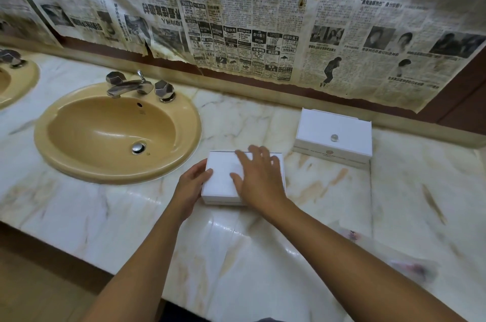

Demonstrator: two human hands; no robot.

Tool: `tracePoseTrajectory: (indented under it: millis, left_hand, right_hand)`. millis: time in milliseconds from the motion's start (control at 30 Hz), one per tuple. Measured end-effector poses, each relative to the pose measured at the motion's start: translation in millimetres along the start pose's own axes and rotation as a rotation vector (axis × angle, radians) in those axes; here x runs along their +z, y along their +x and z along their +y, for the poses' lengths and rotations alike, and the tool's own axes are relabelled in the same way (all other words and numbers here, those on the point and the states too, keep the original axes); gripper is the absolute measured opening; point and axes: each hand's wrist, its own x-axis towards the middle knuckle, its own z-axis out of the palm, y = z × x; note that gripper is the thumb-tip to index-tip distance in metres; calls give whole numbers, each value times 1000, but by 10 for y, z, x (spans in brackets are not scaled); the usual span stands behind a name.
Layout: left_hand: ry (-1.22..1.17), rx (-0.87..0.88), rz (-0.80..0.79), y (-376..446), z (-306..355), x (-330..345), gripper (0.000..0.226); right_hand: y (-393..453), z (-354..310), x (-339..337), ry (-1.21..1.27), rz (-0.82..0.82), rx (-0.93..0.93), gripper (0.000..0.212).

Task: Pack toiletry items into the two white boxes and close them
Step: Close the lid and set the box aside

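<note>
Two white boxes stand on the marble counter, both with lids down. The near box sits in the middle of the counter. My right hand lies flat on its lid with straight, spread fingers. My left hand holds the box's left side, thumb on the top edge and fingers curled along the wall. The second white box stands farther back on the right near the wall, with a small clear knob on its lid and a red mark on its front. No loose toiletry items show.
A tan oval sink with a chrome tap is set into the counter on the left, and part of another sink shows at the far left. Old newspaper covers the wall. A blurred clear wrapper lies at the near right.
</note>
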Motion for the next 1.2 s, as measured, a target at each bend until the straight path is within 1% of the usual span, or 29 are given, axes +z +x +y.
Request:
tracePoseTrajectory:
  millis: [67,100,167,233,300,500,600,733,967,1200]
  left_hand:
    - [41,11,3,15,-12,-5,31]
    - [62,22,4,20,-24,-6,31]
    - [104,50,16,18,-50,3,32]
    - [145,82,39,-6,-67,39,34]
    - [167,109,62,-28,-78,82,34]
    - [253,168,92,117,8,152,34]
    - [292,219,105,319,202,230,30]
    - [324,256,86,715,485,336,32]
    - [367,202,88,1400,778,599,31]
    - [396,155,94,1826,847,819,34]
  right_hand:
    - [15,141,52,93,102,160,60]
    - [9,215,93,137,113,241,64]
    - [-16,324,190,259,55,385,70]
    - [-43,369,255,444,-32,502,73]
    - [-46,375,279,575,-46,563,74]
    - [85,380,239,699,-1,586,74]
    - [292,411,188,698,10,587,75]
    - [674,489,104,742,5,603,76]
    - [1338,725,64,766,3,667,77]
    - [1674,936,113,759,-6,711,78]
